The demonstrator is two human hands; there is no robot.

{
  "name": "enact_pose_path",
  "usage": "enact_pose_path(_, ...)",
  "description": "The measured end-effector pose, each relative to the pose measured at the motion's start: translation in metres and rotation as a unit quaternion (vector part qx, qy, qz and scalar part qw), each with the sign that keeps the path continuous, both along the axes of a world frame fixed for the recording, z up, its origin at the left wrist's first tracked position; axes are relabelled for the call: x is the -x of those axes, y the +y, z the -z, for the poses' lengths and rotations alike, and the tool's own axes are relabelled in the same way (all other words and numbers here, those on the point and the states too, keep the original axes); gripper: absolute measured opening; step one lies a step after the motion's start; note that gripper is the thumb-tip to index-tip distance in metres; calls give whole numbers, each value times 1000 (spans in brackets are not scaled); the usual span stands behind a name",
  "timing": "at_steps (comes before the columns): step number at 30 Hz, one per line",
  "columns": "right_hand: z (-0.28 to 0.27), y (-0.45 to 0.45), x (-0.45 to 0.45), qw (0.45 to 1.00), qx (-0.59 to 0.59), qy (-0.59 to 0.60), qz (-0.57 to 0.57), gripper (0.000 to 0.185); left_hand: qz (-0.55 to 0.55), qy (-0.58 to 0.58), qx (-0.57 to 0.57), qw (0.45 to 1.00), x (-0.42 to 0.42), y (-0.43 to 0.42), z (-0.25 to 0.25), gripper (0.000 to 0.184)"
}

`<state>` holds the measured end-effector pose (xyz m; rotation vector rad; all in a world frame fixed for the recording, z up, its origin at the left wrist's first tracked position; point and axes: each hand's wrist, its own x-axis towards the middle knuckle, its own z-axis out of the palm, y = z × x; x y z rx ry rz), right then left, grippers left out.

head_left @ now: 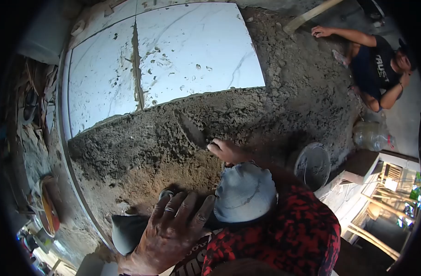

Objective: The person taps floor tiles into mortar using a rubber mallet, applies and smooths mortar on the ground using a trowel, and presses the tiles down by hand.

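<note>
My right hand [230, 152] is closed round the handle of a trowel [190, 129], whose blade rests on rough grey mortar [238, 112]. My left hand [176, 227] wears a ring, its fingers stretched out and slightly apart. It is near a dark grey cloth-covered shape [127, 234], perhaps my knee; whether it leans on it I cannot tell. Between the hands bulges a pale, worn, rounded surface [245, 193]. Beyond the trowel lie two white marbled tiles [196, 50], spattered with mortar, with a mortar-filled gap between them.
A bucket [313, 165] smeared with grey mortar stands at right, near a clear plastic jug [371, 135]. Another person [380, 64] sits at upper right, close to a wooden pole [314, 14]. A straight edge strip [77, 184] runs along the left.
</note>
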<state>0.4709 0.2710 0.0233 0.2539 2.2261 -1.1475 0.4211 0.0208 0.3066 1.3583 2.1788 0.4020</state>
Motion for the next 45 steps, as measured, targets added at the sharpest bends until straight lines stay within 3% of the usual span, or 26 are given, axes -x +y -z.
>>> enact_pose_path(2,41,1,-23,966,-90,213,-115,39,-3,-6,-3,1000,1,-1,6,58)
enact_pose_path(3,27,6,-28,968,-84,211,-112,39,-1,-9,4,1000,1,-1,8,58)
enact_pose_path(4,-3,17,-27,994,-67,69,51,40,-9,-21,-5,1000,2,0,12,58)
enact_pose_path(5,-20,34,-30,974,-49,-75,210,41,-18,-30,-16,999,4,2,14,58)
enact_pose_path(7,29,78,-73,983,-143,76,90,38,-23,-31,-3,999,6,6,13,58)
enact_pose_path(8,17,91,-74,983,-142,78,91,38,-33,-30,7,999,7,7,13,57)
enact_pose_path(10,-23,109,-69,969,-69,-65,230,40,-27,-24,-2,999,7,5,16,57)
enact_pose_path(20,-14,170,-114,944,-122,-55,301,50,-41,-29,-5,999,2,-22,12,60)
enact_pose_path(22,1,174,-120,876,-153,-41,456,44,-38,-31,-8,999,-1,-22,7,59)
enact_pose_path(23,3,174,-121,873,-157,-37,461,44,-41,-25,-7,999,0,-22,6,59)
enact_pose_path(25,2,157,-116,902,-160,12,401,38,-36,-27,-12,999,0,-23,6,59)
enact_pose_path(26,7,145,-122,946,-238,80,204,34,-26,-30,-12,999,1,-22,6,59)
enact_pose_path(27,17,131,-127,942,-307,137,-1,36,-13,-28,-18,999,1,-21,5,59)
enact_pose_path(28,24,115,-122,944,-277,171,-61,34,-19,-30,-19,999,1,-19,4,58)
enact_pose_path(29,37,86,-113,951,-238,193,50,30,-29,-33,-20,999,1,-16,4,57)
enact_pose_path(31,-32,41,-41,991,-73,46,102,31,-19,-24,-29,999,1,-11,6,56)
enact_pose_path(33,-26,24,-2,980,-143,138,-9,27,-35,-18,-13,999,-3,-13,6,55)
enact_pose_path(35,9,17,42,948,-136,253,-136,25,-23,-15,-16,999,-1,-14,11,56)
enact_pose_path(37,48,10,87,847,-191,424,-256,19,-29,3,6,1000,-1,-13,12,58)
enact_pose_path(39,55,0,126,836,-240,383,-312,12,-40,-3,-3,999,-2,-10,12,59)
enact_pose_path(40,7,-7,144,845,-287,243,-380,8,-42,-3,0,999,-2,-8,13,59)
enact_pose_path(41,3,1,154,857,-296,197,-374,7,-56,-6,6,998,-2,-5,13,59)
enact_pose_path(43,-51,9,170,940,-251,-69,-222,16,-73,-8,13,997,0,-1,12,59)
enact_pose_path(45,-55,54,159,909,-313,-36,-274,10,-76,-14,14,997,1,1,11,61)
